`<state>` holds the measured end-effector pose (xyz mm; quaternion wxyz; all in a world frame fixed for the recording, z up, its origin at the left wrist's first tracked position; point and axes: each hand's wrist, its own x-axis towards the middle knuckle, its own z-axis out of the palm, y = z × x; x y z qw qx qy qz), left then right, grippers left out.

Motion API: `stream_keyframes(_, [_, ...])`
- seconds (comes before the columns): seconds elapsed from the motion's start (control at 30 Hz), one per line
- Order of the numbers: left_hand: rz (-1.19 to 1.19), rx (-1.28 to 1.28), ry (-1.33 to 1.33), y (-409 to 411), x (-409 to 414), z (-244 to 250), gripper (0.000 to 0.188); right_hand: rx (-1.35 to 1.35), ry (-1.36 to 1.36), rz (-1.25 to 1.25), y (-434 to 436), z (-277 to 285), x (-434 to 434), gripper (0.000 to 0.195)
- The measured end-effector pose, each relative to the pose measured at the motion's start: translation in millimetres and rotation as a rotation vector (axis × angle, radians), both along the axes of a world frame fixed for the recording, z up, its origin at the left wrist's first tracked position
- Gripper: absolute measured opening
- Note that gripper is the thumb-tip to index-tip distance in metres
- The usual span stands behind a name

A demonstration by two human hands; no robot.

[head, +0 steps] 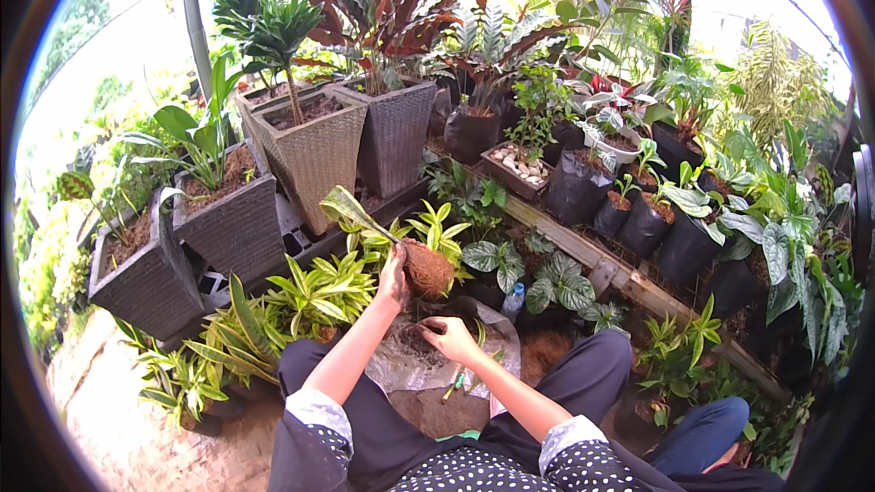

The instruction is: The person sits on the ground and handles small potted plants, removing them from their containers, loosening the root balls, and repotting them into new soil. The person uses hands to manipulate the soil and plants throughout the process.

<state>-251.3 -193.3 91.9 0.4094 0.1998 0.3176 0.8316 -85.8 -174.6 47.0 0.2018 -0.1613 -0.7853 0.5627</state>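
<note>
My left hand (392, 284) grips a ball wrapped in brown coir fibre (429, 268), lifted in front of me. A single yellow-edged snake plant leaf (357, 210) juts from it to the upper left. Lower and to the right, my right hand (448, 337) is over dark soil (414, 343) with its fingers bent; whether it pinches some soil is unclear. The soil lies on a silvery plastic sheet (504, 336) between my knees. Close to my right wrist is a thin green item (459, 381), partly hidden. Loose coir (545, 355) is heaped beside my right knee.
Tall tapered planters (311, 157) stand at the back left. Yellow-green potted plants (321, 294) crowd my left side. A rail (615, 280) runs along the right, with black grow bags (581, 181) behind it. A plastic bottle (513, 299) stands ahead. Another person's knee (711, 430) shows at lower right.
</note>
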Motion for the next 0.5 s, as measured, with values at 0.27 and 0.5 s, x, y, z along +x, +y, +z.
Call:
stream_keyframes(0.27, [-0.046,0.005,-0.030,1.9,-13.6,-24.0,0.029,-0.137,-0.030,0.176,12.2,106.0,-10.3,0.022])
stream_keyframes(0.5, [-0.169,0.000,-0.211,-2.2,-14.3,-32.5,0.030,-0.157,0.145,0.166,37.0,152.2,-19.6,0.020])
